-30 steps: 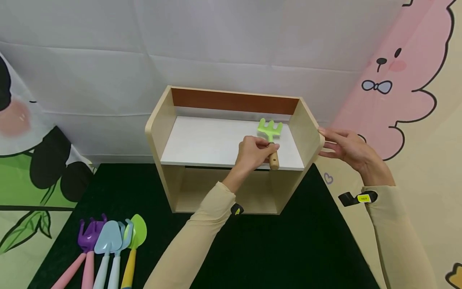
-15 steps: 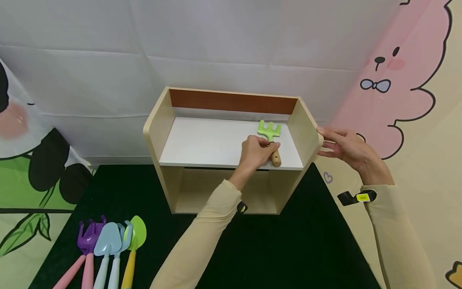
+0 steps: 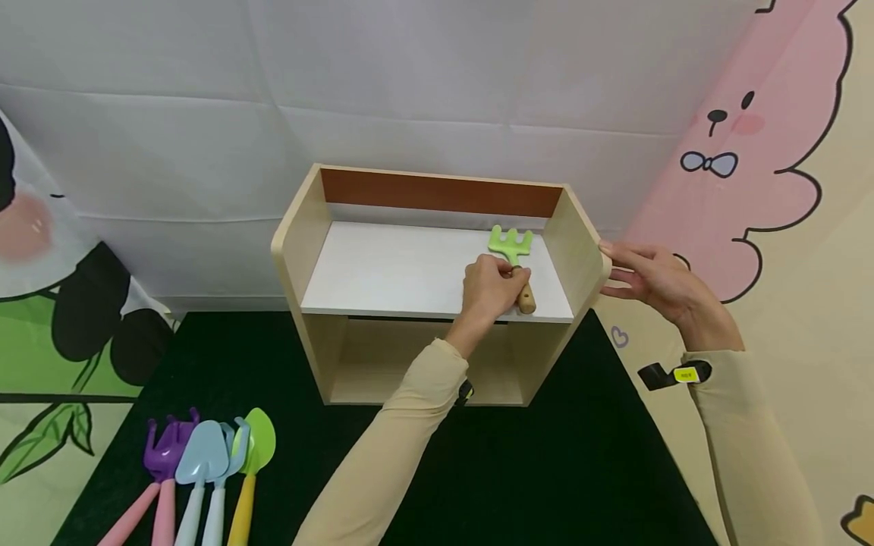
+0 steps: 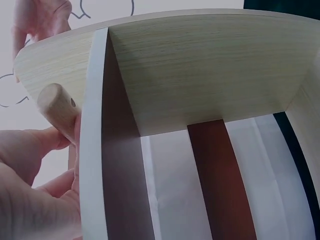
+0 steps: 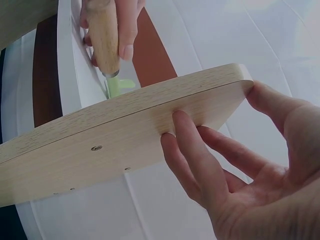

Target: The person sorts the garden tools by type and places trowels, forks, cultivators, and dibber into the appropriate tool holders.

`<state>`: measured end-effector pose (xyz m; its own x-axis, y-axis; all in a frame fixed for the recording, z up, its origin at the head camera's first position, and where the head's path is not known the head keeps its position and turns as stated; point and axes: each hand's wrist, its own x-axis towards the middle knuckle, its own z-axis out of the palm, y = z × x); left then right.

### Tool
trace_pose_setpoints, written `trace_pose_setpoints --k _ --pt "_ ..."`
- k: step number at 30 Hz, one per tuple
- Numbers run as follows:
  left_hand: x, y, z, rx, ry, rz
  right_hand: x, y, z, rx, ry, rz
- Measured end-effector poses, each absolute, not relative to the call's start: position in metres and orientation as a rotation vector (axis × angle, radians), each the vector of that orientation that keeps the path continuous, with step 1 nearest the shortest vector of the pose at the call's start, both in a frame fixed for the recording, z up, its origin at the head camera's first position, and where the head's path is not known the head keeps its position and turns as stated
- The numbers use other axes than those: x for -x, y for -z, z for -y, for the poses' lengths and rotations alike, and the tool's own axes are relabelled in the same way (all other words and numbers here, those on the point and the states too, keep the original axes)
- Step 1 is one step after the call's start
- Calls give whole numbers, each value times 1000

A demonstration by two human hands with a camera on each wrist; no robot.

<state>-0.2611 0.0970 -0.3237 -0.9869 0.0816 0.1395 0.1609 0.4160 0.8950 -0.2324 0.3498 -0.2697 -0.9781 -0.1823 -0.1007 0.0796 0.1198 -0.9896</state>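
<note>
Pale, straight-grained wood forms the side panels of a two-tier shelf unit (image 3: 300, 227), their upper front corners rounded, with a reddish-brown rail (image 3: 444, 191) across the back and a smooth white board (image 3: 389, 265) as the upper tier. Over the right part of that board is a lime-green hand fork (image 3: 510, 244), its three blunt tines pointing to the back; whether they touch the board I cannot tell. The left hand (image 3: 490, 287) grasps the fork's round wooden handle (image 3: 526, 299) between thumb and fingers, near the metal collar, leaving the drilled end exposed. The right hand (image 3: 658, 284) is not clenched: a digit sits at the right panel's rounded corner, other fingertips rest against the outer face, where recessed screws (image 5: 96, 148) show. Both arms wear beige sleeves (image 3: 403, 440).

Dark green cloth (image 3: 567, 470) covers the table. At its left lie glossy garden tools: a purple fork (image 3: 164, 455) beside pink handles (image 3: 130, 516), a light-blue trowel (image 3: 203, 453) overlapping a light-blue fork (image 3: 239, 451), and a rounded green trowel (image 3: 262, 444) with a yellow handle.

Behind hangs a creased white sheet (image 3: 410, 61); at right, a cream wall (image 3: 806, 334) carries a pink cartoon bear (image 3: 771, 159).
</note>
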Motion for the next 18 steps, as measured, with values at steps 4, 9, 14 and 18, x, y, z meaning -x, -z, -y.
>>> trace_pose_setpoints --k 4,9,14,18 --pt "261 325 -98 240 1634 2586 233 270 -349 96 1954 -2202" --pt "261 326 -98 248 1635 2586 233 269 -348 94 1951 -2196" --pt "260 326 -98 238 1632 2601 233 270 -348 89 1970 -2178" --pt "258 325 -97 232 1622 2598 232 270 -349 89 1967 -2182"
